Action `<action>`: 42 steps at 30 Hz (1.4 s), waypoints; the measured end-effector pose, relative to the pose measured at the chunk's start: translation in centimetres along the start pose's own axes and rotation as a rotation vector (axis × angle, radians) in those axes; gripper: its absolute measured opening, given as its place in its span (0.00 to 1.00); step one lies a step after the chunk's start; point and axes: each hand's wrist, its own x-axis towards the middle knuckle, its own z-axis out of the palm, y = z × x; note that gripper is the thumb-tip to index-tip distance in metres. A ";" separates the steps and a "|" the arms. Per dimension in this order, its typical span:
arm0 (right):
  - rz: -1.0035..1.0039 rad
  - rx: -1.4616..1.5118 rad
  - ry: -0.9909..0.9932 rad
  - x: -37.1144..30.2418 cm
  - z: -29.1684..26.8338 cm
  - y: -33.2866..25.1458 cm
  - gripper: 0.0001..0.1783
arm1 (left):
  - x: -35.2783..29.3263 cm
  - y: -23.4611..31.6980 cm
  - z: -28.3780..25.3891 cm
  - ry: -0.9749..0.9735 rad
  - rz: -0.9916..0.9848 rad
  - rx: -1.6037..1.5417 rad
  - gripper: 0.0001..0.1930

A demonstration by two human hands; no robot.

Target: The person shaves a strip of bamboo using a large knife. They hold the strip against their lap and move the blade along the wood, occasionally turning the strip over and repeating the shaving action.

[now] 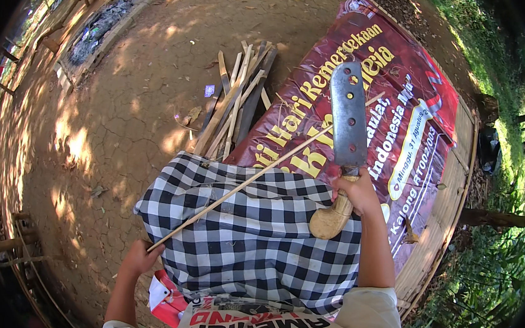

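My left hand (140, 257) is closed round the lower end of a long thin bamboo strip (236, 190). The strip slants up to the right across my lap, and its far part passes behind the blade of a machete (348, 118). My right hand (359, 193) grips the machete by its curved wooden handle (332, 217). Its broad grey blade, with several holes in it, points away from me. Whether blade and strip touch, I cannot tell. A black-and-white checked cloth (238, 242) covers my lap beneath both.
Split bamboo and wood strips (238, 97) lie piled on the dirt ground (116, 146) ahead. On the right, a dark red printed banner (304, 99) covers a bamboo platform (438, 239). A framed ash pit (100, 31) is at the far left. Greenery borders the right.
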 end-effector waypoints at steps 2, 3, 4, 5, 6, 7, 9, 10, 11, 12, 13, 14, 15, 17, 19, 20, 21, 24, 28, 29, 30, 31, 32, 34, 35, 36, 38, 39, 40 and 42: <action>0.041 -0.004 -0.024 -0.9 -1.6 0.7 0.19 | 0.4 -1.2 0.4 0.020 0.005 0.010 0.23; 0.035 0.024 -0.029 -1.6 -1.9 0.7 0.17 | 0.6 -0.9 0.4 0.033 0.007 0.016 0.23; 0.032 0.017 -0.043 -1.8 -2.5 0.5 0.17 | 0.6 -0.6 0.3 0.018 0.001 0.035 0.23; 0.028 0.009 -0.057 -2.0 -3.3 0.3 0.16 | 0.5 -0.2 -0.1 0.004 -0.005 0.053 0.23; 0.026 0.005 -0.070 -2.2 -4.1 0.3 0.16 | 0.5 0.1 -0.4 -0.011 -0.010 0.076 0.23; -0.030 0.012 -0.078 -1.7 -4.8 0.1 0.14 | 0.6 0.1 -0.4 -0.015 -0.009 0.078 0.23; -0.024 0.147 -0.036 -1.2 -4.6 0.1 0.13 | 0.7 -0.2 -0.4 -0.017 -0.014 0.080 0.23; -0.020 0.214 -0.017 -1.1 -4.2 0.2 0.13 | 0.7 -0.4 -0.1 -0.012 -0.013 0.069 0.23; -0.039 0.256 0.027 -1.3 -2.6 0.3 0.13 | 0.8 -0.6 0.0 -0.001 -0.009 0.061 0.23; 0.016 0.188 -0.084 -1.3 -2.1 0.8 0.14 | 0.8 -0.7 0.0 0.011 -0.005 0.052 0.23; 0.039 0.059 -0.146 -1.5 -1.7 1.6 0.14 | 0.5 -0.1 -0.2 0.021 -0.004 0.073 0.23; 0.064 -0.070 -0.212 -1.8 -0.7 2.1 0.14 | -0.1 0.7 -0.4 0.032 -0.007 0.094 0.23; 0.126 -0.153 -0.158 -2.4 0.0 1.9 0.13 | -0.3 1.2 -0.6 0.042 -0.011 0.114 0.24; 0.073 -0.109 -0.186 -2.0 -0.8 1.5 0.14 | -0.2 0.4 -0.4 0.035 -0.013 0.081 0.24; -0.010 -0.062 -0.205 -1.4 -2.0 0.5 0.13 | 0.4 -0.3 0.3 0.067 0.041 0.032 0.26; 0.006 0.088 -0.118 -1.4 -1.8 0.0 0.12 | 0.4 -0.3 0.3 0.057 0.016 0.026 0.25; 0.000 0.119 -0.056 -1.4 -1.1 -0.2 0.12 | 0.4 -0.3 0.4 0.047 -0.009 0.020 0.24; 0.009 -0.009 -0.117 -1.3 0.0 0.8 0.13 | 0.3 0.0 0.5 0.033 -0.005 0.006 0.25; 0.087 -0.254 -0.212 -2.7 2.1 1.3 0.14 | 0.0 0.2 0.2 0.044 0.013 0.003 0.27; 0.057 -0.240 -0.232 -2.3 1.5 1.2 0.14 | -0.1 0.1 0.3 0.047 0.016 0.004 0.27; 0.027 -0.227 -0.253 -1.5 0.3 0.7 0.14 | -0.1 -0.1 0.4 0.049 0.007 0.006 0.27; -0.004 -0.214 -0.273 -1.0 -0.2 0.4 0.14 | 0.2 -0.6 0.6 0.050 -0.002 0.008 0.26; 0.013 -0.115 -0.237 -0.7 0.1 0.6 0.14 | 0.2 -0.9 0.7 0.052 -0.011 0.011 0.26; 0.031 0.080 -0.137 -0.7 1.0 0.5 0.14 | 0.3 0.1 0.9 0.056 -0.013 0.000 0.26; 0.033 0.078 -0.156 -0.7 2.0 1.1 0.13 | 0.2 0.5 0.7 0.061 -0.019 0.003 0.26; 0.061 -0.007 -0.192 -1.4 2.9 1.4 0.13 | 0.2 0.8 0.6 0.066 -0.024 0.005 0.27; 0.118 -0.171 -0.283 -2.4 4.7 2.4 0.13 | -0.1 0.6 0.2 0.059 -0.021 0.004 0.27; 0.128 -0.191 -0.354 -2.6 5.1 2.6 0.12 | -0.2 0.5 0.2 0.053 -0.022 0.002 0.28; 0.144 -0.212 -0.431 -2.8 5.6 2.9 0.12 | -0.3 0.1 0.4 0.070 -0.025 0.005 0.28; 0.091 -0.188 -0.396 -2.4 5.3 2.2 0.11 | -0.1 -0.9 1.0 0.104 -0.030 0.010 0.29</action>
